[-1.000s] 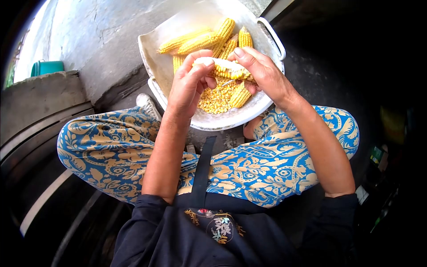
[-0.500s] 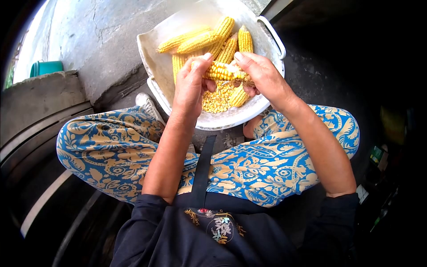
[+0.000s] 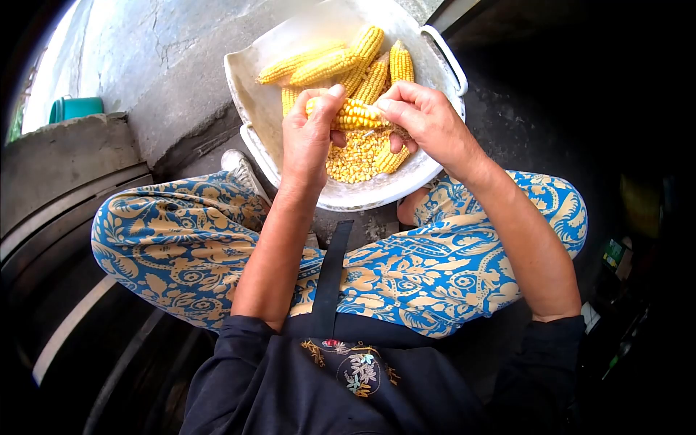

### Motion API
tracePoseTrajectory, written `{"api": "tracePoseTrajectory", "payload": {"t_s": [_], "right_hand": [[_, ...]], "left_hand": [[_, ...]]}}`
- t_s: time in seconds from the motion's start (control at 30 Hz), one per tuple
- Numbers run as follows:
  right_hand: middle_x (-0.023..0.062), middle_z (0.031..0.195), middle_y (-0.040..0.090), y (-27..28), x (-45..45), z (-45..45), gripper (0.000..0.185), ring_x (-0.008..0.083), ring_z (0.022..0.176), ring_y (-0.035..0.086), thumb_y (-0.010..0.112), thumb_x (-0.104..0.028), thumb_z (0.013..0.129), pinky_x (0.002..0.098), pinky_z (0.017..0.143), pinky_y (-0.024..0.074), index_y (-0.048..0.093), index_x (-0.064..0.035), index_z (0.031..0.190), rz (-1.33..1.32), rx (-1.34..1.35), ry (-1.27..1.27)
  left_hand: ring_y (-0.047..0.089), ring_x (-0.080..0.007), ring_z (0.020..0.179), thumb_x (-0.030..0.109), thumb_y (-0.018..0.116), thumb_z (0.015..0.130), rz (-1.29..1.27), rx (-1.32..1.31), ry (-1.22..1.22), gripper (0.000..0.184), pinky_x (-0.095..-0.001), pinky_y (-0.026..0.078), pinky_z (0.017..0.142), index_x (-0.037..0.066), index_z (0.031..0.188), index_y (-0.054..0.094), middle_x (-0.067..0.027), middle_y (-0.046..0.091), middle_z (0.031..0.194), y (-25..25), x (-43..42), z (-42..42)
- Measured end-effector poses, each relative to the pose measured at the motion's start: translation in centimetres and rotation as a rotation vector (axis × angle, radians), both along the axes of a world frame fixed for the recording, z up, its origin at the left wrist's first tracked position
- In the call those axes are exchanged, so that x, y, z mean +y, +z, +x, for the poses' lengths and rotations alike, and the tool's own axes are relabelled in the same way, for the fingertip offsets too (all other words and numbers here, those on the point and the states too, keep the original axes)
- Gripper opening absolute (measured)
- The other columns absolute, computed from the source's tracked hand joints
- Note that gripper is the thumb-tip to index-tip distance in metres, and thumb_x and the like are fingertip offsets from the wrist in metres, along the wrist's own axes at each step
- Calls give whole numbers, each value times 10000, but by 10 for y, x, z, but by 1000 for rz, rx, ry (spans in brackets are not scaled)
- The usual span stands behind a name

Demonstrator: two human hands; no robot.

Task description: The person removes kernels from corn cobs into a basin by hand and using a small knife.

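Note:
An ear of corn (image 3: 353, 114) lies sideways between my hands, above a white tub (image 3: 257, 109). My left hand (image 3: 308, 138) is closed around its left end, thumb on top. At the other end my right hand (image 3: 429, 125) is closed, thumb and forefinger pinching the tip, where the cob is partly hidden by the fingers. Loose kernels (image 3: 353, 161) lie in the tub below, with a short piece of corn (image 3: 391, 158) beside them. Several whole ears (image 3: 322, 67) are piled at the tub's far side.
The tub's white handle (image 3: 446, 59) sticks out at the right. My legs in patterned trousers (image 3: 174, 246) are bent on both sides of the tub. A green container (image 3: 76, 109) stands on a concrete ledge (image 3: 72, 156) at the left.
My right thumb and fingers have shifted slightly left and down at the ear's right end, and the ear is turned a little. My left hand keeps its grip.

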State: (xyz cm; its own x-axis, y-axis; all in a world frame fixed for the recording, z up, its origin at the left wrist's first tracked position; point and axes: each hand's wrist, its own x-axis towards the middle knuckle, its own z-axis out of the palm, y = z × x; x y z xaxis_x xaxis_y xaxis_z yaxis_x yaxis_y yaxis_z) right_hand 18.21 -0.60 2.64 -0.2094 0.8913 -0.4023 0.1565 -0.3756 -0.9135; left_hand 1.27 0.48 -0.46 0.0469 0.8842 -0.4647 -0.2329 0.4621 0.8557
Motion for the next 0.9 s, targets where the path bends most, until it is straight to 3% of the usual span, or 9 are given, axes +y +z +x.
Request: {"api": "tracePoseTrajectory", "payload": {"t_s": [0.17,0.27,0.37,0.43,0.6,0.67,0.73,0.9], "right_hand": [[13,686,576,-6,-1,1,199,84,553,599,502,-227,893,186,447,427,572,-48,840,-44,20,-62],[17,687,578,-3,0,2,201,85,555,600,509,-230,888,183,455,431,569,-48,828,-70,168,-119],[22,687,577,1,-1,1,197,80,563,596,523,-227,881,183,461,440,567,-43,824,-4,52,-15],[21,769,583,-2,1,4,210,64,652,574,510,-224,910,191,551,477,563,-21,903,-47,-1,32],[23,778,581,-8,0,3,230,68,691,580,517,-247,914,199,565,490,565,-22,911,-5,10,60],[26,783,581,-12,0,3,239,69,705,583,520,-257,915,202,570,496,565,-23,908,2,-21,80],[30,685,575,-22,1,1,302,92,599,579,545,-325,889,214,497,467,569,-29,833,101,-27,-102],[19,680,558,-4,-1,-2,364,70,544,529,542,-420,874,199,466,417,556,-56,863,-33,-29,37]], "left_hand": [[494,-51,593,256,634,827,33,7,-26,211,-181,393,459,59,870,570,3,551,726,4,-1,3],[493,-50,589,256,636,827,39,32,-5,214,-184,393,456,57,868,569,3,551,728,3,0,2],[489,-49,574,258,637,827,46,9,-13,219,-182,392,455,54,869,569,2,551,727,4,1,0],[487,-49,566,259,637,828,60,23,-14,220,-182,392,455,54,869,569,0,553,727,4,0,3],[487,-47,561,260,635,833,46,48,-40,219,-180,394,454,55,867,567,-1,561,733,6,-2,2],[508,-40,638,272,593,864,88,101,-98,182,-182,401,511,96,900,566,26,558,758,8,-4,2],[513,-45,664,272,587,868,94,69,-130,183,-189,412,528,97,910,560,20,558,780,9,-3,3],[523,-66,731,296,547,891,114,48,-234,208,-218,443,585,94,941,544,0,557,840,7,-5,5]]}}
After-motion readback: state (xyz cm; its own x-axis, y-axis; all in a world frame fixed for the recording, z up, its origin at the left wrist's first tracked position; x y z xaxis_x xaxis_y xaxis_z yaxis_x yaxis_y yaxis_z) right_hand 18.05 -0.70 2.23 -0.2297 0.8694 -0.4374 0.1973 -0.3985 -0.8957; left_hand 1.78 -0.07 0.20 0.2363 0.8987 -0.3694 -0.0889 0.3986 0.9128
